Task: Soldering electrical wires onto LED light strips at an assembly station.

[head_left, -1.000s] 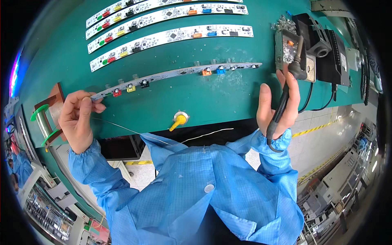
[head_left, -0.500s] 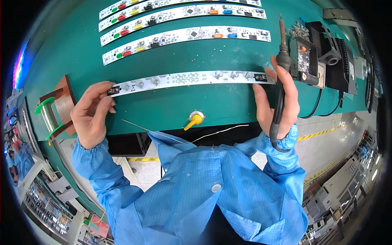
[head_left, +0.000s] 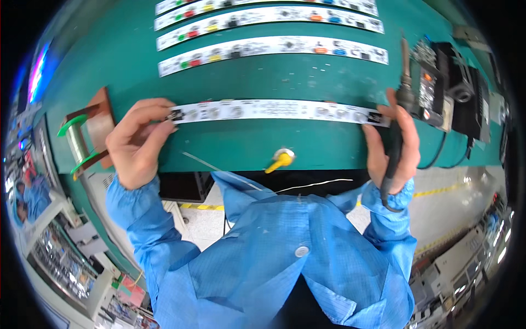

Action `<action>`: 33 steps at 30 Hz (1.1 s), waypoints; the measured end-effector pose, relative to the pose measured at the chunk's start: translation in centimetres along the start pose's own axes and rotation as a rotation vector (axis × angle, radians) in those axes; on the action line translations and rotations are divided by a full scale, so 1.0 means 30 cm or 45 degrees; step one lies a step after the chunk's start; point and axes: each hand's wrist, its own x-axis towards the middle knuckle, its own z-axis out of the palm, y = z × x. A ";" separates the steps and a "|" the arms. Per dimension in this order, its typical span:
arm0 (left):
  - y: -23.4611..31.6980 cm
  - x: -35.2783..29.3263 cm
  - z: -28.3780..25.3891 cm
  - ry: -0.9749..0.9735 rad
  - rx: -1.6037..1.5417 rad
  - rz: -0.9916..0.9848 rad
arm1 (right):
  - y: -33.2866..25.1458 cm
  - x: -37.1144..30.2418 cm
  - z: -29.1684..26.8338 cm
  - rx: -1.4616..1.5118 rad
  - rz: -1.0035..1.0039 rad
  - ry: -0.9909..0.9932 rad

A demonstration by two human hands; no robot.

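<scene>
A long, narrow white circuit board (head_left: 282, 110) is held level across the front of the green bench. Its left end is pinched between the thumb and fingers of my left hand (head_left: 138, 143). My right hand (head_left: 409, 143) grips the right end, over a black patch, with thumb and fingertips. That same hand also carries a soldering iron (head_left: 406, 97), its dark handle lying along the palm and its tip pointing away from me. The board's upper face shows several round solder spots and a patch of small pads; its underside is hidden.
Several similar boards (head_left: 274, 48) with coloured connectors lie in rows at the back. A solder wire spool (head_left: 78, 140) on a brown stand is at left. Black soldering equipment (head_left: 459, 82) with cables stands at right. A yellow-tipped piece (head_left: 281, 160) sits at the front edge.
The whole view has shifted and turned slightly, so the bench items appear farther right. Both hands keep their hold on the board, and the iron stays in my right hand.
</scene>
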 end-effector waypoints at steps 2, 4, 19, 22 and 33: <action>0.013 -0.001 0.000 -0.012 -0.108 0.057 | 0.002 -0.005 -0.005 0.027 0.017 0.018; 0.020 -0.009 -0.015 -0.022 -0.097 0.082 | 0.001 -0.005 -0.004 0.064 0.024 0.021; 0.123 -0.023 -0.035 -0.033 -0.316 0.213 | 0.021 -0.005 0.000 0.180 -0.020 0.159; 0.192 -0.021 -0.075 -0.088 0.236 0.366 | -0.003 -0.040 -0.036 0.323 0.152 0.250; 0.165 0.553 -0.219 0.215 -0.552 -0.225 | 0.017 0.021 -0.064 0.538 0.047 0.400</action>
